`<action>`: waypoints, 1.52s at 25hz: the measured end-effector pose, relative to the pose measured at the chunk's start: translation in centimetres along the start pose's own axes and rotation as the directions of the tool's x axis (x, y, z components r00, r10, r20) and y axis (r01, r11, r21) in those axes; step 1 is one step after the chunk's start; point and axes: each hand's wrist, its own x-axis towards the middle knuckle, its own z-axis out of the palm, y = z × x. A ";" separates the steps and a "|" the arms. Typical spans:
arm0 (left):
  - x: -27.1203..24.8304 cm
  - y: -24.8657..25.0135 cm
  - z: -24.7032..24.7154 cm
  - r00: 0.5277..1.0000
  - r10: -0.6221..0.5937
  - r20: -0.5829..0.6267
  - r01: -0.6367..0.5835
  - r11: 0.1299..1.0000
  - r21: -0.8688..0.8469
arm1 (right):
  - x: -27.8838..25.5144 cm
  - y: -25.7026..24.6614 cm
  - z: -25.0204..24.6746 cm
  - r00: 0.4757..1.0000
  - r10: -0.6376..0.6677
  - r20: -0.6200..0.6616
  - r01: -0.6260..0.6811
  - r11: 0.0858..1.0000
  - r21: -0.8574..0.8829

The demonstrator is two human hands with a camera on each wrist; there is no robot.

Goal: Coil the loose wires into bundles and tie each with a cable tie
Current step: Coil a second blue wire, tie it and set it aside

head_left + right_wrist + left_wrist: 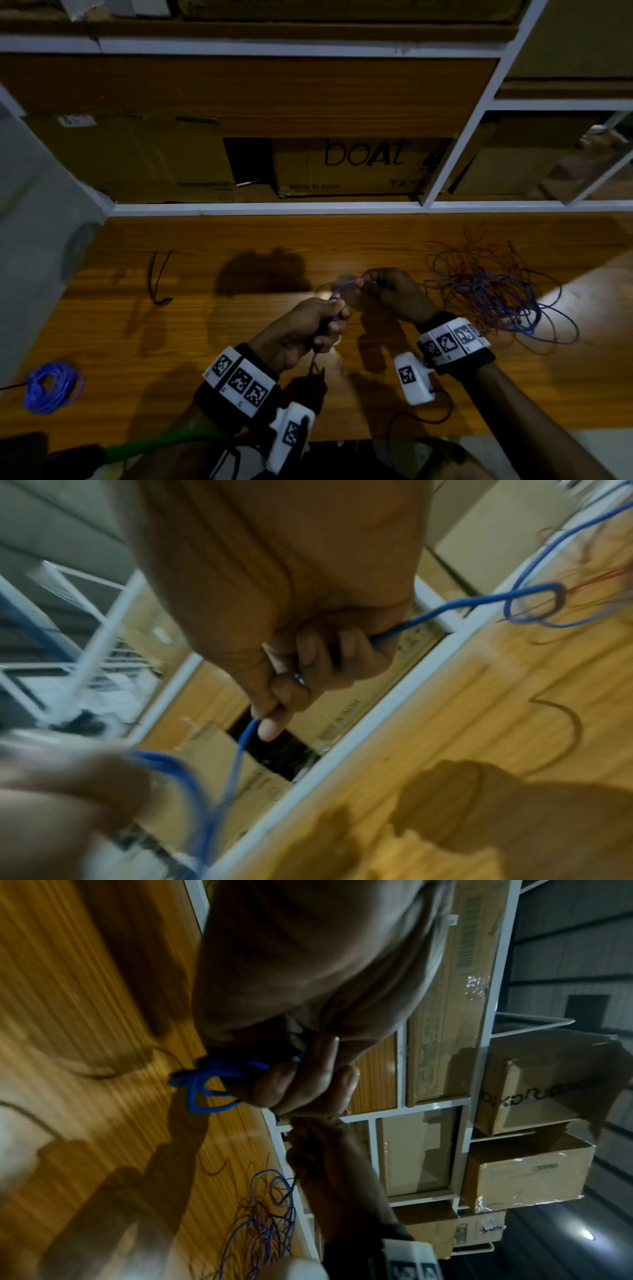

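Note:
Above the middle of the wooden table [239, 342], my left hand [317, 323] grips a small coil of blue wire [212, 1081]. A strand of the same blue wire [344, 285] runs up to my right hand [383, 291], which pinches it between thumb and fingers [270, 723]. From that fist the blue wire [445, 607] trails away to a loose tangle of blue and red wires [493, 291] on the table at the right. A finished-looking blue coil [51, 387] lies at the near left. A dark cable tie [157, 277] lies bent on the table at the far left.
White shelving [267, 207] with cardboard boxes [352, 164] rises along the table's far edge. A grey wall [34, 240] bounds the left side. A green cable [164, 442] crosses the near edge by my left forearm.

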 end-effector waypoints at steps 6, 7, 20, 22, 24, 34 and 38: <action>1.2 -0.4 -0.8 0.979 0.094 -0.181 -0.114 0.988 -0.106 | -1.5 -4.3 -0.2 1.000 -0.017 -0.012 0.017 0.999 0.040; 1.4 -0.5 -0.9 0.973 0.102 -0.206 -0.127 0.985 -0.113 | -1.5 -4.2 0.0 1.000 -0.017 -0.014 0.018 0.998 0.053; 2.4 -0.4 0.0 0.950 0.164 -0.266 -0.241 0.927 -0.287 | -2.1 -4.4 2.6 0.984 -0.097 -0.151 0.090 0.995 -0.052; 2.1 -0.2 0.2 0.954 0.165 -0.252 -0.242 0.917 -0.318 | -1.9 -4.4 2.7 0.979 -0.119 -0.168 0.105 0.990 -0.090; 2.2 -0.1 0.3 0.946 0.182 -0.270 -0.242 0.947 -0.211 | -2.0 -4.2 2.9 0.971 -0.144 -0.189 0.124 0.986 -0.116; 3.8 1.3 0.0 0.855 0.217 -0.471 -0.286 0.955 -0.080 | -3.0 -4.9 4.3 0.968 -0.218 -0.124 0.204 0.971 -0.122; 4.2 1.8 -0.6 0.860 0.237 -0.451 -0.363 0.907 -0.214 | -3.2 -4.8 4.5 0.969 -0.235 -0.080 0.224 0.966 -0.127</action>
